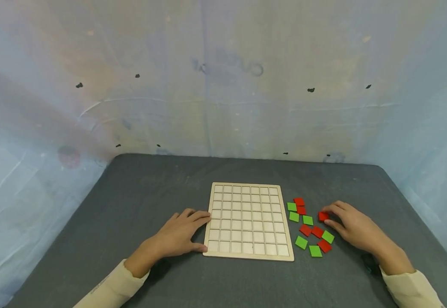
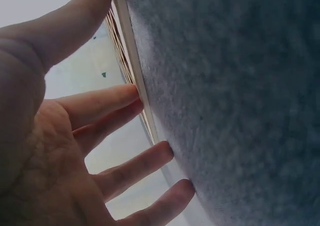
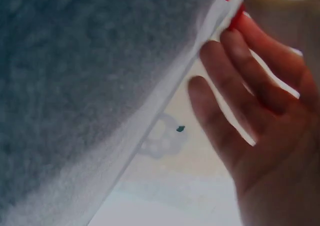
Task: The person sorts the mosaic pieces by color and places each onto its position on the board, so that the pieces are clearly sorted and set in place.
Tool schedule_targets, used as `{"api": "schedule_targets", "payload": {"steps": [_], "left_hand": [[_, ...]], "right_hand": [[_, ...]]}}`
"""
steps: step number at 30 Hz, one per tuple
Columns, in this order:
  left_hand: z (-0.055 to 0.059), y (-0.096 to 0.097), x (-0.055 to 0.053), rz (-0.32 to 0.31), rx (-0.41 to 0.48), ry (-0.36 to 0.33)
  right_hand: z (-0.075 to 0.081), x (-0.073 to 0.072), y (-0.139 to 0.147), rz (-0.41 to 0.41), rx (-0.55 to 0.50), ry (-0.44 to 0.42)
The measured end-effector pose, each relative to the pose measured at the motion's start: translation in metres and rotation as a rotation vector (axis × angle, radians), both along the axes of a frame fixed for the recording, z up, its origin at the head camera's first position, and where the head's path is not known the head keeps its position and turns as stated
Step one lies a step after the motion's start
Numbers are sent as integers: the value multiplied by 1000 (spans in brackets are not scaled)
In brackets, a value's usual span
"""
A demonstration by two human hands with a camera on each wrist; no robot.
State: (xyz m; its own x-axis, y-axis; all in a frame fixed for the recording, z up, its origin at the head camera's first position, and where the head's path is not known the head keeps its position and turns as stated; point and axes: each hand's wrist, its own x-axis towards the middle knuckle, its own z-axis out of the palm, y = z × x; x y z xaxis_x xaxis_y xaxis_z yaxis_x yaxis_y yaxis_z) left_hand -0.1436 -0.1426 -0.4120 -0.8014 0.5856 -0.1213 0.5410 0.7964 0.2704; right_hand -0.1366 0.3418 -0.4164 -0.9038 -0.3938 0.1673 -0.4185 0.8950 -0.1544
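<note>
A pale wooden grid board (image 1: 247, 217) lies flat on the dark table, its square cells bare. My left hand (image 1: 179, 234) touches the board's left edge with fingertips and thumb spread along it. In the left wrist view, the fingers (image 2: 132, 171) reach the board's thin side (image 2: 131, 50). To the right of the board, my right hand (image 1: 356, 229) pinches a red square tile (image 1: 324, 216) between thumb and fingers, at table level. The right wrist view shows only a sliver of this red tile (image 3: 237, 18), the rest covered by the hand.
Several loose red tiles (image 1: 305, 229) and green tiles (image 1: 301, 242) lie between the board and my right hand, some touching or overlapping. A small dark object (image 1: 368, 262) sits partly under the right wrist. Pale cloth (image 1: 223, 85) hangs behind the dark table (image 1: 161, 184).
</note>
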Motion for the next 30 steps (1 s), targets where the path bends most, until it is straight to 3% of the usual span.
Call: {"api": "schedule_targets", "payload": {"steps": [13,20,30], "left_hand": [[-4,-1,-1,33,30,-15],[-5,-1,-1,36,23,-7],[-4,0,0,35,23,-8]], "right_hand": [[11,-9,-35,-11,-10,-31],[18,-19,-63,65,-46,0],[14,-32,-100,137,-81,10]]}}
